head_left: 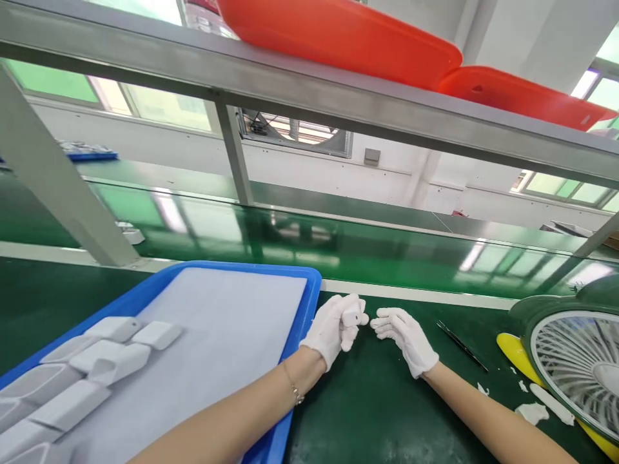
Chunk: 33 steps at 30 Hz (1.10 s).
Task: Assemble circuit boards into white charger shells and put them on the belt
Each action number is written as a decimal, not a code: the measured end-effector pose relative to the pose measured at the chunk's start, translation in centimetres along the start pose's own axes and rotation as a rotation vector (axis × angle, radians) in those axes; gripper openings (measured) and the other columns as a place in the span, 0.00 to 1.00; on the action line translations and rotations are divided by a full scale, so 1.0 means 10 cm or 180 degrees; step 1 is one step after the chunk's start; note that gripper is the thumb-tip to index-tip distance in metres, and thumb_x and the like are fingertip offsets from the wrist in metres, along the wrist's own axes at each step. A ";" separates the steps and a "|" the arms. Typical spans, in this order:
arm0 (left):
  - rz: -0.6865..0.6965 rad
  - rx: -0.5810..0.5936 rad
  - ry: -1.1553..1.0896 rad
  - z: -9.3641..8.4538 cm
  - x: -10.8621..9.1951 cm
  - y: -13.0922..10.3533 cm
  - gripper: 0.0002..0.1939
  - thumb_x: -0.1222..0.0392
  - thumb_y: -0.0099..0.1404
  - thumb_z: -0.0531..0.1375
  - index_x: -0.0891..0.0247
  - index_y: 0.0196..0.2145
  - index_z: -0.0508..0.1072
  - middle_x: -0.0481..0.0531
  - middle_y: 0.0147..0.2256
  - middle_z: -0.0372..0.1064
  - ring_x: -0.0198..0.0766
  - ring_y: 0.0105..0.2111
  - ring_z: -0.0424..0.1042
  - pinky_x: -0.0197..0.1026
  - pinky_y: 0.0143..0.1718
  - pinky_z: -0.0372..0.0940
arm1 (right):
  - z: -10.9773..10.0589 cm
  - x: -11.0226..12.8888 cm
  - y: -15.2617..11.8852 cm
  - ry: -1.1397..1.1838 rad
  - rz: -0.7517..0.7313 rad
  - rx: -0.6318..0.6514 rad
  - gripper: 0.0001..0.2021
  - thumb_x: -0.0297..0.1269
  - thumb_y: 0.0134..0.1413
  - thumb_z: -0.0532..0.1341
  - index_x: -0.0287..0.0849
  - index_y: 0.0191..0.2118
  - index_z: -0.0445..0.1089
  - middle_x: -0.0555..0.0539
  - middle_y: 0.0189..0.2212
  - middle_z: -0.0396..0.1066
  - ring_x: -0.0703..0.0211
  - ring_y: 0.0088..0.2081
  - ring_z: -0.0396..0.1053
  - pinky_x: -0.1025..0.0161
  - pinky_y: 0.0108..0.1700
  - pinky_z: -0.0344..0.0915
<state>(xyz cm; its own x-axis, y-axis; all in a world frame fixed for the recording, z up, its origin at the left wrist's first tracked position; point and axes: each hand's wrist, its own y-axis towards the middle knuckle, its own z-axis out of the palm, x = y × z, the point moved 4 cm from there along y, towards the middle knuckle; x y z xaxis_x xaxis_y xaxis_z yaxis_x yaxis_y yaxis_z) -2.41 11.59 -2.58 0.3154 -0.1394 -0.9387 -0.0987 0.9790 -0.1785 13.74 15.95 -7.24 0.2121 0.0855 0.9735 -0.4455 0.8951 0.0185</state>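
Observation:
In a white glove, my left hand (333,325) is closed around a small white plastic part (351,315), held just above the green table beside the tray's right edge. Part of the piece is hidden by the fingers. My right hand (400,334), also gloved, faces it a short gap away, its fingers stretched out and holding nothing. To the left lies a blue tray (309,303) lined with a white sheet (227,322). Several white plastic housings (116,361) rest in rows on the tray's left side.
Black tweezers (463,346) lie right of my right hand. Farther right stand a green fan (580,348) and a yellow object (517,354), near white scraps (532,412). A metal shelf beam (309,84) carrying red bins (338,38) crosses above. Behind runs a shiny green belt (387,258).

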 end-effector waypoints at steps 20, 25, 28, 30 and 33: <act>0.0669 0.0719 0.2745 0.18 0.12 -0.23 0.32 0.67 0.52 0.61 0.61 0.53 0.55 0.51 0.33 0.75 0.48 0.33 0.75 0.47 0.38 0.65 | 0.21 0.16 -0.06 -0.0069 0.0047 0.0712 0.19 0.39 0.42 0.71 0.41 0.42 0.72 0.46 0.35 0.75 0.56 0.35 0.70 0.59 0.38 0.63; 0.0648 0.0735 0.2845 0.18 0.15 -0.24 0.31 0.65 0.54 0.60 0.59 0.53 0.54 0.53 0.38 0.76 0.47 0.39 0.75 0.45 0.42 0.65 | 0.18 0.08 -0.02 -0.0181 -0.0086 0.0622 0.15 0.34 0.42 0.70 0.42 0.39 0.71 0.48 0.35 0.73 0.58 0.37 0.69 0.57 0.44 0.62; 0.0652 0.0824 0.2783 0.18 0.16 -0.24 0.31 0.64 0.55 0.60 0.58 0.53 0.52 0.54 0.42 0.76 0.45 0.40 0.75 0.45 0.44 0.66 | 0.20 0.10 -0.04 -0.0055 -0.0039 0.0717 0.16 0.34 0.40 0.69 0.41 0.39 0.70 0.48 0.35 0.72 0.58 0.37 0.69 0.57 0.44 0.63; 0.0616 0.0850 0.2668 0.17 0.18 -0.23 0.31 0.64 0.55 0.60 0.58 0.54 0.51 0.54 0.42 0.75 0.45 0.39 0.76 0.46 0.44 0.67 | 0.24 0.14 -0.07 0.0047 0.0058 0.0861 0.16 0.37 0.42 0.67 0.41 0.41 0.70 0.48 0.34 0.72 0.58 0.35 0.69 0.58 0.41 0.64; 0.0650 0.0897 0.2512 0.15 0.20 -0.22 0.31 0.64 0.56 0.60 0.56 0.54 0.51 0.53 0.44 0.74 0.45 0.44 0.75 0.47 0.48 0.66 | 0.31 0.17 -0.11 0.0104 0.0121 0.0994 0.17 0.37 0.44 0.66 0.41 0.43 0.70 0.48 0.33 0.72 0.57 0.36 0.70 0.57 0.41 0.64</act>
<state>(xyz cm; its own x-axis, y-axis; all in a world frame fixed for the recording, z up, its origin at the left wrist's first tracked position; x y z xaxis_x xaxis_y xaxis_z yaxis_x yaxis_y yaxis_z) -0.17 9.35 -3.60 -0.4414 0.0831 -0.8935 0.1889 0.9820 -0.0020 11.90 13.77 -4.88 0.2157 0.1348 0.9671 -0.6981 0.7137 0.0562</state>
